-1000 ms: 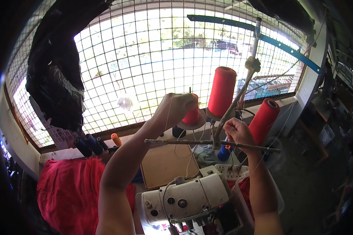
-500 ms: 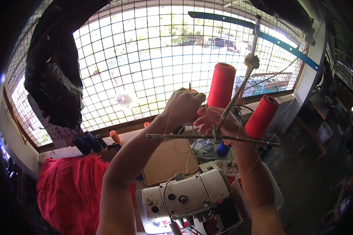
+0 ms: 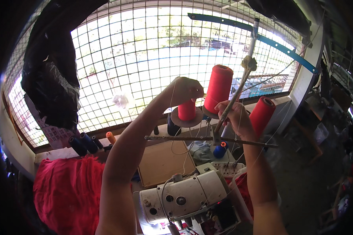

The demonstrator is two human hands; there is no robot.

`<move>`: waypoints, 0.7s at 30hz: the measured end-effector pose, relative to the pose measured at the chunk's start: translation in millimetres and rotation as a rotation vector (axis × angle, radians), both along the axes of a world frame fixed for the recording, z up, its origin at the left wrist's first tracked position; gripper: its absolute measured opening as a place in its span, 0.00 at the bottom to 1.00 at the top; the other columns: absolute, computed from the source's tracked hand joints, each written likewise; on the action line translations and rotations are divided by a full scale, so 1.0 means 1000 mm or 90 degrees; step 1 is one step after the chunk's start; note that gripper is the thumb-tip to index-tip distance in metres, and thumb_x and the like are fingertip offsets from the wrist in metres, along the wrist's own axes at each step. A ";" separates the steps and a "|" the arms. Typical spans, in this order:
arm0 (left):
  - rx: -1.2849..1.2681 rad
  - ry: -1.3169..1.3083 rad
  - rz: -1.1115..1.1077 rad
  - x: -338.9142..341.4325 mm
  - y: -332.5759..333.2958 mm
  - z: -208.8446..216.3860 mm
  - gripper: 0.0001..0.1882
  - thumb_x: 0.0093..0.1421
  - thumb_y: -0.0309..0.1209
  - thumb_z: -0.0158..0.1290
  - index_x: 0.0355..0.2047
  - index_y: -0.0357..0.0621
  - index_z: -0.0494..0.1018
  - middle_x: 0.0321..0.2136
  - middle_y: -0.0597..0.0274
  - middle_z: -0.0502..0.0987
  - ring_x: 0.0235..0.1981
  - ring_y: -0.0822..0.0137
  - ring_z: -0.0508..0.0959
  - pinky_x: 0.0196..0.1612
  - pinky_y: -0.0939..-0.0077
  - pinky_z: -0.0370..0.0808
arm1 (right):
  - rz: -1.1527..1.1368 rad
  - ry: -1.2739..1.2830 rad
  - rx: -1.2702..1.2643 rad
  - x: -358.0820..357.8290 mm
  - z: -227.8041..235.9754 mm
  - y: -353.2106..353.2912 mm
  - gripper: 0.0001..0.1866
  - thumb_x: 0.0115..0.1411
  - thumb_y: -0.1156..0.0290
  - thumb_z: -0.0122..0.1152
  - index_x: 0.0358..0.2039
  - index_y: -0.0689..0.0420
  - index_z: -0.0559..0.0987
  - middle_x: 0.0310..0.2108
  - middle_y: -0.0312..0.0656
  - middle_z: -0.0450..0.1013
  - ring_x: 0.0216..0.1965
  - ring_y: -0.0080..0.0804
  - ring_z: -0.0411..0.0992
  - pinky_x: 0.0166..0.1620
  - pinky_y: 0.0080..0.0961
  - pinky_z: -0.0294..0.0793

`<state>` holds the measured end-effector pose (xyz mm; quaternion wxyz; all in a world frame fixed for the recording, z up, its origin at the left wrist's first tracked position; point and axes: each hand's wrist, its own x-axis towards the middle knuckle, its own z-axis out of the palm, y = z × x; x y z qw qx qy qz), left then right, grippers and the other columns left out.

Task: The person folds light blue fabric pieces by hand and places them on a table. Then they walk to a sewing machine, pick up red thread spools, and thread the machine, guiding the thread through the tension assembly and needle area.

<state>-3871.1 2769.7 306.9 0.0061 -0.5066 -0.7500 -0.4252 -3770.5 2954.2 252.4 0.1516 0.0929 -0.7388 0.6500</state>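
Note:
My left hand (image 3: 189,89) is closed over the top of a short red thread spool (image 3: 186,111). Its fingers hide the spool's upper end, and what they grip cannot be made out. Under that spool is a round disc holder (image 3: 179,119). A taller red thread cone (image 3: 219,88) stands between my two hands. Beside the slanting rod of the thread stand (image 3: 235,96), my right hand (image 3: 238,119) is closed with its fingertips pinched near the cone's base; anything in the pinch is too fine to name. Another red cone (image 3: 262,113) leans behind my right wrist.
A white sewing machine (image 3: 184,195) stands below my forearms. The stand's thin crossbar (image 3: 176,138) passes in front of my arms. Red fabric (image 3: 68,192) is heaped at the left. Dark spools (image 3: 88,143) line the sill under the wire mesh window (image 3: 137,58). A blue spool (image 3: 219,150) sits behind the machine.
My left hand has shifted slightly, and the short spool below it has come into view. My right hand has moved right, away from the left, and its spread fingers have closed into a pinch.

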 end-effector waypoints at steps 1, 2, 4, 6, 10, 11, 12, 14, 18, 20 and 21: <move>-0.019 -0.013 -0.004 -0.005 0.002 0.003 0.04 0.49 0.25 0.49 0.24 0.37 0.72 0.19 0.63 0.73 0.20 0.75 0.72 0.26 0.81 0.71 | -0.016 0.020 0.026 -0.002 0.002 0.002 0.12 0.53 0.68 0.49 0.26 0.66 0.72 0.13 0.35 0.63 0.13 0.16 0.61 0.16 0.13 0.60; -0.037 -0.025 -0.008 -0.011 0.004 0.005 0.05 0.49 0.26 0.50 0.24 0.37 0.73 0.19 0.62 0.74 0.19 0.75 0.73 0.26 0.81 0.71 | -0.032 0.039 0.052 -0.004 0.004 0.003 0.12 0.53 0.68 0.49 0.26 0.66 0.72 0.13 0.35 0.63 0.13 0.16 0.61 0.17 0.13 0.60; -0.021 -0.053 -0.060 -0.029 0.006 0.006 0.07 0.49 0.28 0.50 0.25 0.35 0.72 0.19 0.60 0.74 0.19 0.74 0.72 0.25 0.80 0.70 | -0.059 0.080 0.087 -0.010 0.010 0.005 0.11 0.54 0.68 0.48 0.26 0.65 0.71 0.13 0.35 0.64 0.13 0.16 0.61 0.16 0.13 0.60; 0.110 0.050 -0.167 -0.046 0.008 0.009 0.07 0.50 0.27 0.49 0.25 0.35 0.72 0.21 0.61 0.72 0.19 0.75 0.69 0.22 0.81 0.68 | -0.082 0.122 0.109 -0.019 0.015 0.003 0.11 0.54 0.69 0.47 0.26 0.65 0.71 0.13 0.35 0.64 0.13 0.17 0.60 0.16 0.13 0.59; 0.172 0.045 -0.017 -0.061 0.015 0.023 0.09 0.50 0.31 0.49 0.25 0.36 0.72 0.20 0.65 0.71 0.22 0.76 0.68 0.29 0.82 0.67 | -0.112 0.128 0.140 -0.041 0.027 -0.012 0.11 0.55 0.70 0.46 0.26 0.65 0.72 0.12 0.35 0.64 0.12 0.17 0.60 0.16 0.14 0.60; 0.193 -0.040 0.015 -0.066 0.013 0.026 0.09 0.50 0.31 0.50 0.25 0.36 0.72 0.19 0.65 0.72 0.22 0.77 0.68 0.28 0.82 0.67 | -0.112 0.130 0.119 -0.044 0.030 -0.019 0.10 0.55 0.71 0.45 0.26 0.65 0.72 0.12 0.35 0.64 0.12 0.17 0.60 0.16 0.14 0.60; 0.190 0.050 0.011 -0.065 0.011 0.031 0.09 0.50 0.31 0.50 0.25 0.36 0.72 0.19 0.65 0.71 0.22 0.77 0.68 0.28 0.82 0.67 | -0.118 0.126 0.098 -0.044 0.031 -0.020 0.10 0.55 0.71 0.45 0.26 0.65 0.72 0.12 0.36 0.65 0.12 0.17 0.60 0.16 0.14 0.60; 0.147 0.074 0.069 -0.061 0.006 0.040 0.10 0.50 0.32 0.50 0.25 0.37 0.72 0.19 0.66 0.71 0.21 0.77 0.68 0.27 0.83 0.67 | -0.132 0.156 0.088 -0.047 0.038 -0.017 0.10 0.55 0.71 0.45 0.26 0.65 0.72 0.12 0.36 0.65 0.12 0.17 0.60 0.16 0.14 0.60; 0.117 -0.091 -0.086 -0.037 -0.006 0.040 0.07 0.49 0.29 0.51 0.24 0.36 0.71 0.16 0.65 0.69 0.18 0.76 0.67 0.21 0.84 0.64 | -0.163 0.153 0.111 -0.051 0.035 -0.008 0.10 0.56 0.70 0.45 0.26 0.63 0.72 0.12 0.34 0.63 0.11 0.16 0.58 0.15 0.12 0.58; 0.167 -0.255 -0.150 -0.031 -0.005 0.027 0.07 0.49 0.28 0.50 0.25 0.35 0.70 0.16 0.64 0.68 0.16 0.76 0.66 0.19 0.83 0.62 | -0.174 0.138 0.139 -0.052 0.028 -0.003 0.10 0.55 0.70 0.46 0.26 0.63 0.72 0.12 0.35 0.64 0.12 0.17 0.60 0.16 0.14 0.59; 0.228 -0.305 -0.118 -0.019 -0.010 0.026 0.07 0.50 0.28 0.50 0.25 0.36 0.70 0.20 0.62 0.71 0.16 0.77 0.66 0.19 0.84 0.63 | -0.162 0.135 0.155 -0.054 0.025 -0.014 0.10 0.54 0.71 0.47 0.26 0.63 0.73 0.12 0.36 0.66 0.12 0.19 0.61 0.17 0.16 0.60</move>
